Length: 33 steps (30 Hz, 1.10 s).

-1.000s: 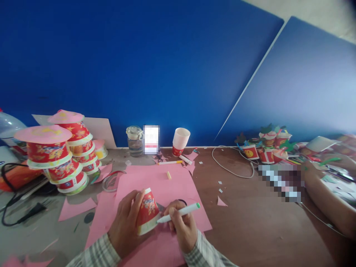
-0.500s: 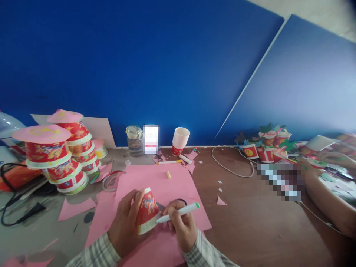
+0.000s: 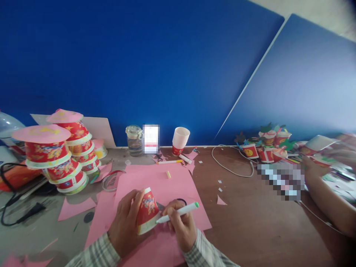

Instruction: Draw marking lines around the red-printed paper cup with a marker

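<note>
Head view, single camera: left hand (image 3: 125,222) is curled around a red printed paper cup (image 3: 148,209), thumb on the near side and fingers wrapped over the far wall. The cup stands upside down and tilted, its wide white rim pressed onto the pink paper sheet (image 3: 167,178) and its narrow base pointing up and away. This hold appears to pin the rim to the sheet so the cup cannot slide. Right hand (image 3: 180,228) is closed in a writing grip on a white marker (image 3: 178,212) with a green end cap. The marker's tip meets the cup's rim on its right side and its cap end points up and to the right. The cup therefore sits between the two hands, enclosed by the left and touched by the marker held in the right. A dark loop, probably a scissors handle (image 3: 182,201), shows just behind the right hand. A stack of decorated cups (image 3: 55,155) with pink paper lids stands at far left on the table (image 3: 250,215), well apart from the hands. A glass jar (image 3: 134,140) and a plain white cup (image 3: 180,138) stand against the blue wall panel (image 3: 139,66). A co-worker's arm (image 3: 328,200) rests at far right.
</note>
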Available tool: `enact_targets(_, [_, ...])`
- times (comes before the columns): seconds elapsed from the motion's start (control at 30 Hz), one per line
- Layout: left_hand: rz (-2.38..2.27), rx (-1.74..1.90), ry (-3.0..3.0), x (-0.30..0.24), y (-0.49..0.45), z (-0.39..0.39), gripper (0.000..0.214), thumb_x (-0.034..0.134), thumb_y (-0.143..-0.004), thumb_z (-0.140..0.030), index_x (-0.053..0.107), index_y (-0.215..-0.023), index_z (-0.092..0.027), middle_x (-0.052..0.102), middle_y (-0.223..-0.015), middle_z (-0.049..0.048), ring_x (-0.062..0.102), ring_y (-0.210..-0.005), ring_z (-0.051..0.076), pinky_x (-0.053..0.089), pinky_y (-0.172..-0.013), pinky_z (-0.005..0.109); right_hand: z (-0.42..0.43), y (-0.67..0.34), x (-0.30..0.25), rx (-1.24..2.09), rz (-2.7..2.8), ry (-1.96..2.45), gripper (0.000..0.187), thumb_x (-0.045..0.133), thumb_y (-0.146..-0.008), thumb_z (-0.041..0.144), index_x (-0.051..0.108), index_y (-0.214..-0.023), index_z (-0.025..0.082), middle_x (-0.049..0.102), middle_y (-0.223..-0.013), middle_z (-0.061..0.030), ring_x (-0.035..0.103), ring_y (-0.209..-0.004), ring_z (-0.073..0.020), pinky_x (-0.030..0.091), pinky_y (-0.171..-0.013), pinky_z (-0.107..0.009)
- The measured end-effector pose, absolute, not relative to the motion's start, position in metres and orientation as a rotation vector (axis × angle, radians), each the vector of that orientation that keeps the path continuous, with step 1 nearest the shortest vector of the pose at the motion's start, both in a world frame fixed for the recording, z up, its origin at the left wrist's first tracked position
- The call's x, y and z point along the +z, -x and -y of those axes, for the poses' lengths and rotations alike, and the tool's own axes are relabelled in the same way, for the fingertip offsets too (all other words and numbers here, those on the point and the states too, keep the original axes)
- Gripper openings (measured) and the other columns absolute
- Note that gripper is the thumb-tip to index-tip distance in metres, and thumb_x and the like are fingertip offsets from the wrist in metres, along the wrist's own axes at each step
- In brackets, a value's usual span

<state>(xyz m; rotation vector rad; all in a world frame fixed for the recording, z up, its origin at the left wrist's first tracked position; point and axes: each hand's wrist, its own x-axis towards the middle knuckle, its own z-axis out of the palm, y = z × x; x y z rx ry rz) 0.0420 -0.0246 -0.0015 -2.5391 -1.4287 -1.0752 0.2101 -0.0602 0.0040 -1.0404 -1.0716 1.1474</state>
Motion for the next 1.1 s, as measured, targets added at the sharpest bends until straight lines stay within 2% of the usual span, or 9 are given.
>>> enact_targets(0.67, [1.411,-1.102,2.533,0.0015,-0.042,0.026,0.098,0.052,-0.044,-0.07,0.018,-0.122,-0.02,0.041,-0.106,0.0126,0.044,-0.096,0.03,0.044,-0.076,0.04,0.0581,-0.2111,0.0016,1.097,1.074,1.069,0.027,0.053,-0.074,0.039,0.061,-0.06,0.016,0.041,-0.035,0.0074,0.033,-0.029,-0.0083,0.029,-0.03,-0.016])
enact_targets(0.93, [1.427,-1.09,2.522,0.0009,-0.0431,0.0259,0.099,0.056,-0.043,-0.066,0.018,-0.122,-0.02,0.04,-0.107,0.0126,0.044,-0.097,0.03,0.044,-0.077,0.04,0.0573,-0.2112,0.0027,1.15,0.986,1.018,0.032,0.056,-0.071,0.044,0.062,-0.057,0.016,0.054,-0.046,0.002,0.037,-0.03,-0.0076,0.03,-0.03,-0.016])
enact_targets(1.1, [1.442,-1.089,2.532,-0.0008,-0.042,0.0256,0.102,0.055,-0.041,-0.068,0.017,-0.122,-0.021,0.04,-0.107,0.0124,0.044,-0.097,0.03,0.044,-0.076,0.04,0.0606,-0.2097,0.0029,1.149,1.042,0.998,0.028,0.056,-0.072,0.04,0.062,-0.059,0.016,0.05,-0.043,0.0035,0.035,-0.03,-0.0081,0.029,-0.031,-0.017])
